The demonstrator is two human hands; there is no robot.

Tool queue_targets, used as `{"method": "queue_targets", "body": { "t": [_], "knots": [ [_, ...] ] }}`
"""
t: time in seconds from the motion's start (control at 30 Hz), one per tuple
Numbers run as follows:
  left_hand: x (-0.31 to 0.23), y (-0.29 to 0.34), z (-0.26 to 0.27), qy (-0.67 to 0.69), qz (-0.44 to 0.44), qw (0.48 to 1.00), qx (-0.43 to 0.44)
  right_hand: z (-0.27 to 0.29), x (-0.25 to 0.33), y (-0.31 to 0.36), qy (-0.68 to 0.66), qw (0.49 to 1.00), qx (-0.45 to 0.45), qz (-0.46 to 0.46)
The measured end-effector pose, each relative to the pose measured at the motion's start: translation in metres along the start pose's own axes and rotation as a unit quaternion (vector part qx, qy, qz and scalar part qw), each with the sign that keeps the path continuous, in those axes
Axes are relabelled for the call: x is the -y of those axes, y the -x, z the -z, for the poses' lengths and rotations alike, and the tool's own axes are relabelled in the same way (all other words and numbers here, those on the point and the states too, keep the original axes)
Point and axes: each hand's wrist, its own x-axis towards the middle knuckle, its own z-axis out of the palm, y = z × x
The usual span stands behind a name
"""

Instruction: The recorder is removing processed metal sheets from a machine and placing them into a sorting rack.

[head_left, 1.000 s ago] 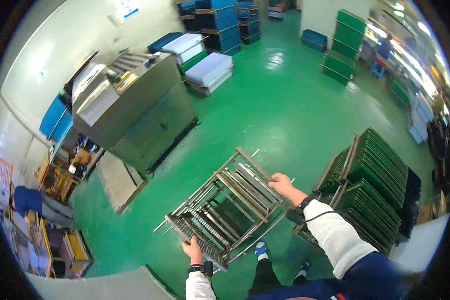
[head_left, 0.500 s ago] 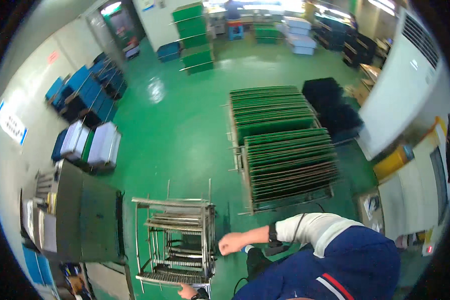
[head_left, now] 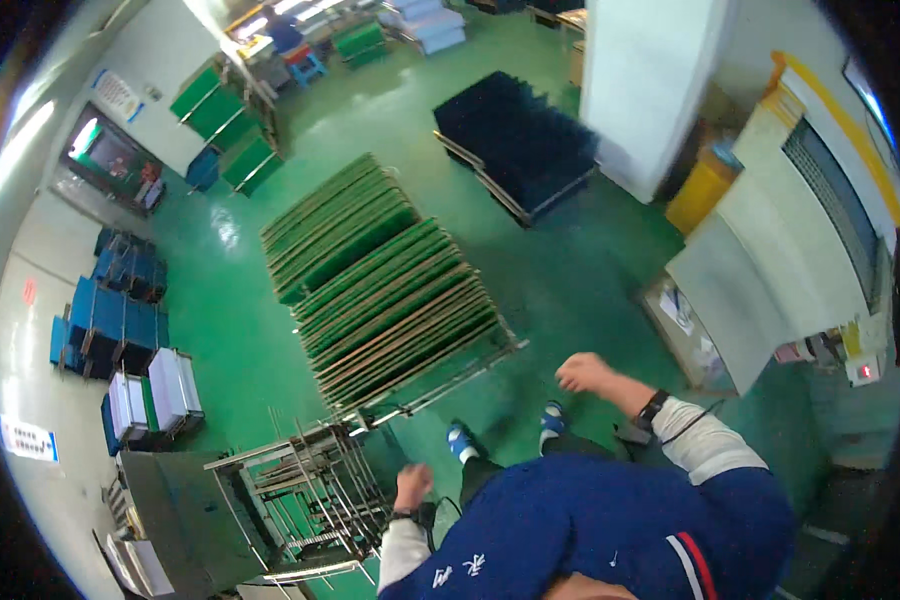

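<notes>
The rack point(head_left: 305, 472) is silvery, the boards point(head_left: 385, 285) green, the striped shirt point(head_left: 610, 510) navy.

On the glossy green floor point(head_left: 220, 300), a rack of black panels point(head_left: 515, 140) near a tall white cabinet point(head_left: 652, 90); rightward, a yellow bin point(head_left: 703, 190) just beside a pale machine point(head_left: 780, 225). Along the left wall point(head_left: 22, 330), blue stacks point(head_left: 120, 315) and white stacks point(head_left: 176, 385). Farther back, green stacks point(head_left: 210, 105) and a person point(head_left: 283, 35) on a blue stool point(head_left: 307, 70).
</notes>
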Motion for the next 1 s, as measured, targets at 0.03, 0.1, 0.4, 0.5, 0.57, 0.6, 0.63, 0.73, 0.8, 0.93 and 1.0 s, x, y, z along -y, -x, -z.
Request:
{"method": "queue_targets", "body": {
  "t": [0.03,0.1,0.4,0.5,0.57,0.6,0.63,0.73,0.8,0.93,1.0],
  "knots": [
    [-0.050,-0.043,0.012,0.277,0.144,0.950,0.016,0.016,0.013,0.044,0.112,0.976,-0.175,0.062],
    [-0.143,-0.116,0.035,0.427,0.253,0.868,-0.010,0.057,0.026,0.111,0.092,0.935,-0.332,0.085],
    [-0.313,-0.280,0.020,0.347,0.121,0.910,0.192,0.161,-0.011,0.180,-0.136,0.886,-0.428,0.111],
    [-0.357,-0.329,0.005,0.314,0.086,0.918,0.226,0.173,0.010,0.164,-0.115,0.919,-0.366,0.089],
    [-0.388,-0.362,0.002,0.341,0.061,0.905,0.246,0.182,0.037,0.151,-0.077,0.926,-0.357,0.092],
    [-0.401,-0.380,0.000,0.356,0.045,0.898,0.254,0.185,0.057,0.145,-0.054,0.929,-0.353,0.095],
    [-0.407,-0.396,-0.006,0.380,0.060,0.889,0.248,0.186,0.075,0.140,-0.041,0.930,-0.354,0.088],
    [-0.423,-0.452,-0.016,0.382,0.040,0.887,0.257,0.208,0.115,0.124,-0.003,0.940,-0.339,0.037],
    [-0.430,-0.482,-0.012,0.399,0.043,0.883,0.243,0.221,0.138,0.109,0.049,0.944,-0.325,0.003],
    [-0.436,-0.539,-0.008,0.423,0.084,0.873,0.229,0.261,0.170,0.086,0.111,0.935,-0.337,-0.017],
    [-0.443,-0.564,0.003,0.394,0.100,0.887,0.218,0.288,0.169,0.078,0.066,0.930,-0.361,-0.029]
  ]
}}
